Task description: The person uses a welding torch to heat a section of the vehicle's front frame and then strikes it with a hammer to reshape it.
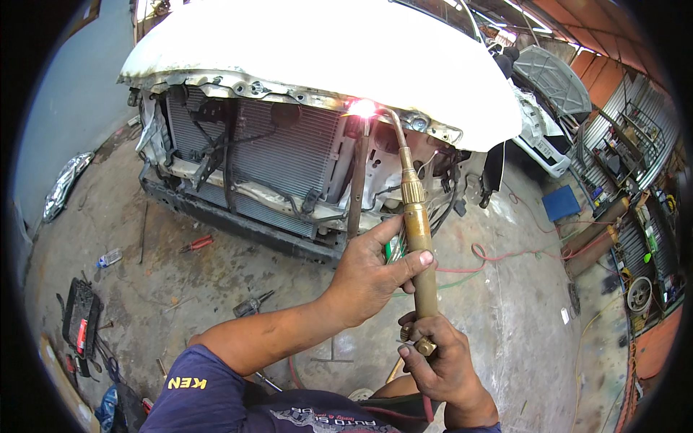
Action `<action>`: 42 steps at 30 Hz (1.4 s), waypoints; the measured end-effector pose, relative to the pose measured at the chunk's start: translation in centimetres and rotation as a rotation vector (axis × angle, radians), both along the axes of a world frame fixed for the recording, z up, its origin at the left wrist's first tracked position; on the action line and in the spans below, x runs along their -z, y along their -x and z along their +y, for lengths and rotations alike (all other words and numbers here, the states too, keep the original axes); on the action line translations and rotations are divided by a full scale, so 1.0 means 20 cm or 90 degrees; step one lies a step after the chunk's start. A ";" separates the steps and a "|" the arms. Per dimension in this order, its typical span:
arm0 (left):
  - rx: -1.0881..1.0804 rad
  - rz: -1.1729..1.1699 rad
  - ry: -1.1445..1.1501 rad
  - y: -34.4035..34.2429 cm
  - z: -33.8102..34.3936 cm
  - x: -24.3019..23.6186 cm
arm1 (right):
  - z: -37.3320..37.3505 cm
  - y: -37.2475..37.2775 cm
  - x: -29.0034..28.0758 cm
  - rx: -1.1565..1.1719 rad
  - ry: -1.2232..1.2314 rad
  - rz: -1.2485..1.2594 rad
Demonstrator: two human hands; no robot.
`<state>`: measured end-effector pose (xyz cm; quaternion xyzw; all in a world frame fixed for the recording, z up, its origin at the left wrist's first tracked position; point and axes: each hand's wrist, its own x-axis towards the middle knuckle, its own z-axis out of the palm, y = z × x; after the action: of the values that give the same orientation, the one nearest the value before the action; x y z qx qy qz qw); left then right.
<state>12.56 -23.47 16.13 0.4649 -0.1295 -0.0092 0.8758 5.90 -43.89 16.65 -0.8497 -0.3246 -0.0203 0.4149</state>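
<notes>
My left hand point(372, 270) is wrapped round the barrel of a brass gas torch point(421, 231), with the thumb across it. My right hand point(442, 364) grips the torch's rear end, its fingers at the valve knobs. The bent tip points left, and a bright pink-white flame point(362, 108) glares at the front edge of a white car hood point(310, 43). Glare hides the exact spot it meets. A dark upright metal bar point(357, 180) stands just below the flame. Something small and green point(394, 250) shows behind my left fingers; I cannot tell what it is.
The car's radiator point(281, 144) and lower crossbar are exposed ahead. A red hose point(484, 256) trails across the concrete floor. Red-handled pliers point(196, 244), a plastic bottle point(109, 258), a power tool point(253, 304) and a black tool tray point(81, 317) lie leftward. Shelving stands at right.
</notes>
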 end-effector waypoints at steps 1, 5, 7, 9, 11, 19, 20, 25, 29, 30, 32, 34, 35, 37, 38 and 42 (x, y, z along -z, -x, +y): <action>0.003 -0.002 -0.012 0.00 0.00 0.00 | 0.00 0.00 0.00 0.006 0.001 0.009; 0.011 -0.007 -0.033 0.00 0.01 -0.01 | 0.01 0.01 -0.01 0.010 0.003 0.014; 0.015 -0.006 -0.026 0.00 0.02 -0.01 | 0.01 0.00 -0.01 0.007 0.002 0.005; 0.020 -0.006 -0.014 0.00 0.02 -0.01 | 0.02 0.01 -0.02 0.015 0.001 0.019; 0.016 -0.003 -0.007 0.00 0.01 -0.01 | 0.02 0.02 -0.02 0.020 0.003 0.034; 0.011 -0.013 -0.004 0.00 0.00 0.00 | 0.01 0.02 -0.02 0.014 0.005 0.022; 0.010 -0.013 -0.013 0.00 0.01 -0.01 | 0.01 0.01 -0.02 0.013 0.002 0.019; 0.008 -0.014 -0.043 0.00 0.01 0.00 | 0.01 0.02 -0.02 0.025 0.018 0.039; 0.011 -0.014 -0.033 0.00 0.01 0.00 | 0.01 0.03 -0.01 0.035 0.007 0.051; 0.012 -0.015 -0.034 0.00 0.01 0.00 | 0.01 0.03 -0.01 0.036 0.005 0.053; 0.009 -0.015 -0.029 0.00 0.01 0.00 | 0.01 0.02 -0.02 0.032 0.006 0.050; 0.008 -0.015 -0.025 0.00 0.01 0.00 | 0.02 0.02 -0.02 0.024 0.013 0.038; 0.007 -0.016 -0.024 -0.01 0.01 0.01 | 0.02 0.02 -0.02 0.028 0.012 0.045; 0.005 -0.015 -0.026 -0.01 0.01 0.01 | 0.02 0.02 -0.02 0.034 0.011 0.058; 0.003 -0.015 -0.030 -0.01 0.01 0.01 | 0.02 0.02 -0.03 0.033 0.011 0.058; 0.007 -0.016 -0.040 -0.01 0.01 0.01 | 0.02 0.01 -0.02 0.016 0.013 0.031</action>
<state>12.77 -23.23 15.87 0.4913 -0.1426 -0.0121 0.8591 5.70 -43.51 17.00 -0.8583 -0.3039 -0.0015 0.4136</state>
